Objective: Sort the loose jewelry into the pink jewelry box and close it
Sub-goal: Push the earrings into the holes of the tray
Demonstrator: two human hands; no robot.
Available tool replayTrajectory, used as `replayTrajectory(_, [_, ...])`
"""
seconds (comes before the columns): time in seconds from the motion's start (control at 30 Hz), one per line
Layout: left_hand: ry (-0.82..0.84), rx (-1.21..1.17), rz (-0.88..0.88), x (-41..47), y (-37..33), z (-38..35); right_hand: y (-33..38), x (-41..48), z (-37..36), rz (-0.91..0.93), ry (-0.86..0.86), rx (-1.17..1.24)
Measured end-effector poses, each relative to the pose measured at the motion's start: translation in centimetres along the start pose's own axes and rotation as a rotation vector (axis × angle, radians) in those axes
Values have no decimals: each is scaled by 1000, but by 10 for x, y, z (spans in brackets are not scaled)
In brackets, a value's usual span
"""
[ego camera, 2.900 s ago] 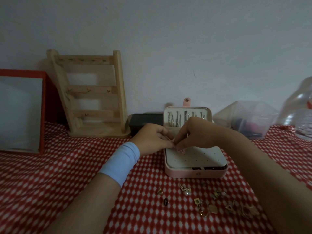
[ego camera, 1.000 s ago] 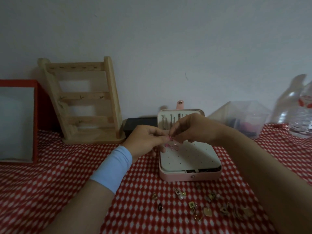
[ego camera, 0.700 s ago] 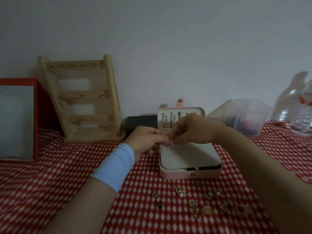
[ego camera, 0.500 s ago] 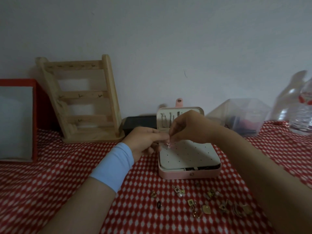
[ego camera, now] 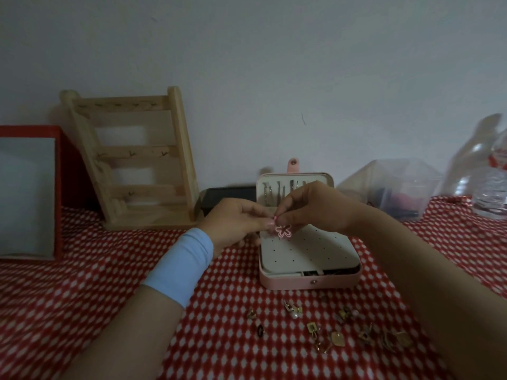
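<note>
**While the flower earring dangles, the pile waits**

Now that the pink flower earring [ego camera: 283,231] has dropped into plain sight below the fingertips, where half a second ago only a speck of it showed between them, it hangs just above the far left corner of the white peg panel [ego camera: 307,250] inside the pink jewelry box [ego camera: 310,282]. It does not look seated in any hole yet. The right hand [ego camera: 312,207] and left hand [ego camera: 233,224] meet over it, each grip drawn narrow and pinching the earring's top end. Whether one of them also holds a backing is too small to tell.

The box sits open on the red checked worktop [ego camera: 82,297], its lid [ego camera: 296,178] upright with thin metal pieces lined inside. Nearer the person, the loose jewelry [ego camera: 329,333] lies scattered, well apart from the hands, so I'd judge the sorting barely begun and the closing a long way off.

Behind stand a wooden rack [ego camera: 131,160], a black case [ego camera: 227,194], a clear container [ego camera: 392,187] and a bottle [ego camera: 491,182].
</note>
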State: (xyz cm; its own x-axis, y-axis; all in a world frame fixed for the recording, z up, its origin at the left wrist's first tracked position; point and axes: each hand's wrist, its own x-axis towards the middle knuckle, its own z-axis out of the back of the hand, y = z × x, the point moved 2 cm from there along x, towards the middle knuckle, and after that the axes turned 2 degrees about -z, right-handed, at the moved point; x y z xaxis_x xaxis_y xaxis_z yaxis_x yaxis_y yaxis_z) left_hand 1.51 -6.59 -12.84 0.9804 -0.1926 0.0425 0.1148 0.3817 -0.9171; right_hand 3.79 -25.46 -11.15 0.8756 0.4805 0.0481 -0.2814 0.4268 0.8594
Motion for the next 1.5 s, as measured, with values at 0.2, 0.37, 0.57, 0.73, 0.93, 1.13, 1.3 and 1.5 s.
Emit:
replayTrajectory(0.2, [-45,91,-155,0,-1,-1,-1,-2,-1,-115,67,132])
replayTrajectory(0.37, [-84,44,-180,1,1,-4,-1,-1,-3,-116,79,135])
replayTrajectory(0.57, [-36,-9,-162,1,4,-3,4,0,-3,-76,-13,-50])
replayTrajectory(0.73, [-28,7,-174,1,4,-2,5,-1,0,-30,-58,-140])
replayTrajectory(0.93, [-45,271,-335,2,7,2,6,-2,-2,-18,-20,-264])
replayTrajectory(1.13, [-9,417,-436,0,7,1,8,-2,-8,28,-50,-442])
replayTrajectory(1.3, [-15,473,-519,3,14,1,8,-1,-14,78,-46,-552])
replayTrajectory(1.5, [-68,572,-687,5,16,0,6,0,-13,78,-72,-568])
